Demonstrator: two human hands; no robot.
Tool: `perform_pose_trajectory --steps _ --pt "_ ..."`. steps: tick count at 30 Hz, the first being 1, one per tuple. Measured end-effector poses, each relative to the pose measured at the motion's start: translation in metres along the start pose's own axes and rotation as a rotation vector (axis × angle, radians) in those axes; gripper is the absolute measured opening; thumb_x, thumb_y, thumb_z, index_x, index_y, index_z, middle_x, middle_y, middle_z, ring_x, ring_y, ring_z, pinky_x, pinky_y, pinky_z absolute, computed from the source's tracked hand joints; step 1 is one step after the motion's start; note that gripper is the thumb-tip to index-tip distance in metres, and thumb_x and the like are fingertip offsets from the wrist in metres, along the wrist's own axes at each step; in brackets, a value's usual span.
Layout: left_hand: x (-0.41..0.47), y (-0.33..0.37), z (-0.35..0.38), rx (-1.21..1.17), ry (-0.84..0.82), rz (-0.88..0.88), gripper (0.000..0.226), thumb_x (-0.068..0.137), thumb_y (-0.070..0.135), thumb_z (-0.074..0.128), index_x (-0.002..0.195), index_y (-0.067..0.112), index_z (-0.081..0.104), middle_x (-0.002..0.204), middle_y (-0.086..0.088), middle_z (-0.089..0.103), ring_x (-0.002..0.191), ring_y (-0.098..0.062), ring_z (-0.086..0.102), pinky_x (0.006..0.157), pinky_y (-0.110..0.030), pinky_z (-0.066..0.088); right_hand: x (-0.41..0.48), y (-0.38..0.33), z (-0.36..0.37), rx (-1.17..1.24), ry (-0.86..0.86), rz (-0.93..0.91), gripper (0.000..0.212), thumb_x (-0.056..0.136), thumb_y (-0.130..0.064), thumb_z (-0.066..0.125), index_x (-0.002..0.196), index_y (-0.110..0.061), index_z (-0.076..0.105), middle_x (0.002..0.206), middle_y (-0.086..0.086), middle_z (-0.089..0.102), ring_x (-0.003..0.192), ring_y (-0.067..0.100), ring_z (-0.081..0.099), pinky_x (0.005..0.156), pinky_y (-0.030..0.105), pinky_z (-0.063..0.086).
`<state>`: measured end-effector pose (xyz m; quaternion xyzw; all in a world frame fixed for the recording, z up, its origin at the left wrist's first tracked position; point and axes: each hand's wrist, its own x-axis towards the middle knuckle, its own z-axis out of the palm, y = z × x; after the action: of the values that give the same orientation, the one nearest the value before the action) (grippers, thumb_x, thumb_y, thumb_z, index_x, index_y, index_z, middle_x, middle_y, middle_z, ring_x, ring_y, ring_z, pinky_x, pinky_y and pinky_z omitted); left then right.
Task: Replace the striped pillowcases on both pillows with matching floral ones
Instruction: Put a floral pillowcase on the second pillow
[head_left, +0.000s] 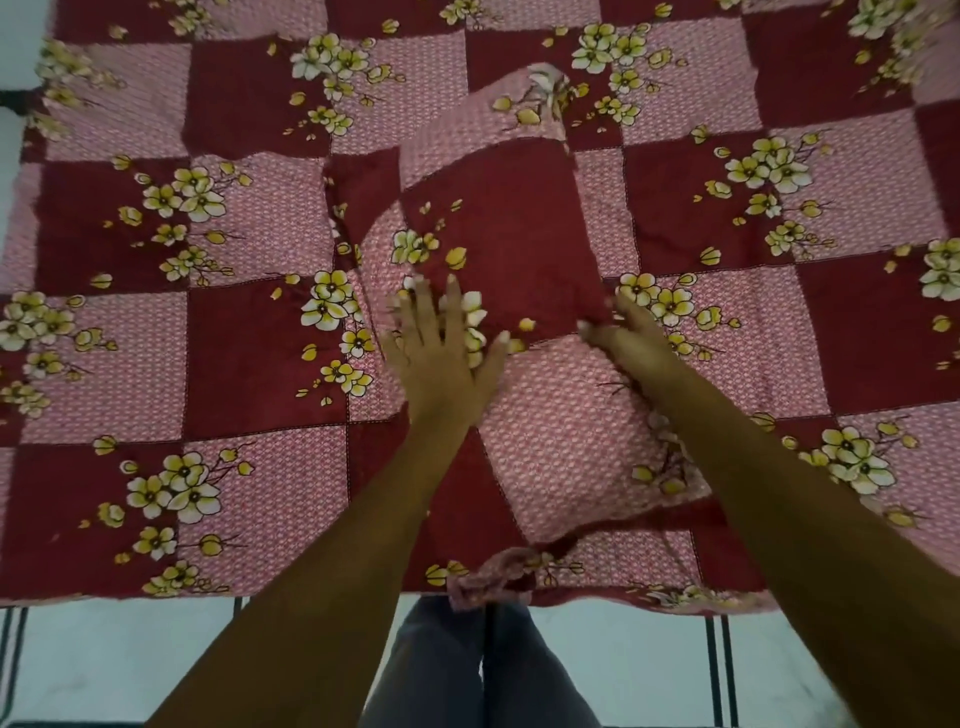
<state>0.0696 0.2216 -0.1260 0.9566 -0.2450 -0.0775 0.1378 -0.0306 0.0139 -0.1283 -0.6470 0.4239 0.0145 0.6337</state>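
The pillow (519, 218) under your hands wears a floral pillowcase (561, 431) of maroon and pink squares with yellow-white blossoms, so for this one the swap looks done or nearly so. It lies lengthwise in the middle of the bed, running away from you. Its open end (493, 571) sits bunched and loose at the near edge of the bed, which suggests tucking and smoothing are what remain here. Your left hand (441, 358) lies flat on top of the pillow, its grip wide, fingers spread and holding nothing. Your right hand (631, 338) is against the pillow's right edge with the fingertips turned in towards the cloth; whether its grip pinches the fabric or only presses it you cannot tell from this view. No striped pillowcase shows anywhere, and no second pillow can be made out for certain, so how the other half of the task stands cannot be judged. The bed sheet (249, 353) beneath carries the same floral pattern, and below the bed's edge are pale floor tiles (104, 660).
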Motion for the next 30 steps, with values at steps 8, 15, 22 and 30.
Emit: perform_pose_trajectory --steps 8,15,22,30 --pt "0.018 -0.003 0.004 0.086 -0.425 0.119 0.089 0.081 0.083 0.024 0.152 0.04 -0.007 0.163 -0.004 -0.014 0.149 -0.03 -0.011 0.11 -0.069 -0.002 0.001 0.008 -0.014 -0.323 0.616 0.108 0.028 0.076 -0.027 0.061 0.101 -0.013 0.057 0.095 0.009 0.063 0.097 0.033 0.061 0.076 0.033 0.042" --pt "0.058 0.031 -0.004 0.068 0.024 0.295 0.072 0.089 0.064 0.039 0.15 0.025 0.033 0.159 -0.01 0.024 0.147 -0.032 0.019 0.113 -0.061 0.014 0.06 -0.047 0.031 -0.746 0.388 -0.449 0.057 0.101 -0.042 0.039 0.15 -0.013 0.036 0.155 0.014 0.034 0.145 0.029 0.028 0.116 0.041 0.023" --pt "0.092 -0.013 0.025 0.068 -0.162 0.184 0.096 0.083 0.081 0.026 0.156 0.024 0.005 0.164 -0.006 -0.004 0.151 -0.024 -0.007 0.12 -0.054 -0.001 0.089 -0.027 0.044 -0.985 0.15 -0.377 0.074 0.096 -0.064 0.014 0.157 -0.025 0.002 0.166 0.004 0.0 0.152 0.023 0.001 0.121 0.054 0.007" --pt "0.119 -0.016 0.01 0.077 -0.088 0.184 0.095 0.085 0.08 0.025 0.156 0.02 0.005 0.164 -0.005 0.0 0.151 -0.024 -0.002 0.12 -0.054 0.005 0.124 -0.067 0.043 -0.996 0.131 -0.484 0.068 0.098 -0.06 0.018 0.157 -0.027 0.012 0.165 0.001 0.009 0.152 0.018 0.008 0.12 0.055 0.008"
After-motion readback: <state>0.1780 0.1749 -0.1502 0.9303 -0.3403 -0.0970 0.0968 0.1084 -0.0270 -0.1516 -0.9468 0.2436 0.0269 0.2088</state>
